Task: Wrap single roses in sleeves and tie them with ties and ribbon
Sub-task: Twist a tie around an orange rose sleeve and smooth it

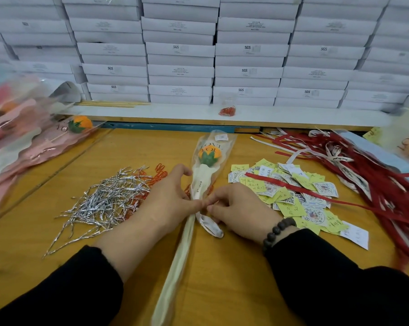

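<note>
Rose (209,154) in its clear sleeve (200,184) is lying mid-table, head pointing away, long stem end running back between the arms. Both hands are meeting at the sleeve's neck: the left hand (169,194) is pinching the gathered film with thumb and fingertips, and the right hand (237,209) is pinching there too, fingers curled at a pale ribbon (210,225) looping just below. The sleeve looks light, thin and slippery, likely to crinkle and spring open, so the narrow neck is probably the best place to hold; the soft head is best left alone. Silver ties (104,203) are lying in a heap just left, with orange clips (157,175) beyond them. Yellow tags (290,194) are piled on the right, touching a tangle of red ribbons (368,175). Wrapped roses (34,142) are stacked far left. Nothing is blocking the hands, though loose ribbons could snag.
</note>
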### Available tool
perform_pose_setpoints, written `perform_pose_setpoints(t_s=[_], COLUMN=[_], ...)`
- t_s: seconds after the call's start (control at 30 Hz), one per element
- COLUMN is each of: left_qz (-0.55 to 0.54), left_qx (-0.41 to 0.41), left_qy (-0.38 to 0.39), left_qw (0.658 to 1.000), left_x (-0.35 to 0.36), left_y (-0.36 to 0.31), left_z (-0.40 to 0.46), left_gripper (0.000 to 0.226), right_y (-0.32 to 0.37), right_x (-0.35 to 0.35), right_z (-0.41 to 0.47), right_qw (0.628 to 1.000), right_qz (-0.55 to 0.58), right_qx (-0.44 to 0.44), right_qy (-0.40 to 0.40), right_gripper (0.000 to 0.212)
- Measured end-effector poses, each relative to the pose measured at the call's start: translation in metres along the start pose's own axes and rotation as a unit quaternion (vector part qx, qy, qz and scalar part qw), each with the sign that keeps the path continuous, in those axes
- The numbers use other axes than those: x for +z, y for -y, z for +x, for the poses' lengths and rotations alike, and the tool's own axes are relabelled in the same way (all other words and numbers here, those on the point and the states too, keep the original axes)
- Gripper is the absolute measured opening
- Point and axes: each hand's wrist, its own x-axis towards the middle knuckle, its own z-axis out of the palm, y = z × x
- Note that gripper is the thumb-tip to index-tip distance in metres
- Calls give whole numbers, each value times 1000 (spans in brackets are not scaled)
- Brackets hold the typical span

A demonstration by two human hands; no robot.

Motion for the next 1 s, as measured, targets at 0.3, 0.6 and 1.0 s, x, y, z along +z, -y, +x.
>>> perform_pose_setpoints(t_s=[0.3, 0.6, 1.0], left_qz=[-133, -99, -168], left_qx=[23, 16, -117], left_qy=[28, 156, 287], left_qw=[990, 983, 936], left_x=[-13, -27, -56], left_y=[-9, -18, -6], left_z=[-7, -21, -10], left_gripper=[46, 44, 39], right_y=[-12, -16, -5], right_x=[-5, -4, 8], right_z=[5, 9, 6], right_qw=[958, 880, 871], right_qz=[256, 444, 471], right_qx=[95, 118, 128], right_qy=[-84, -118, -55], right_gripper=[23, 17, 28])
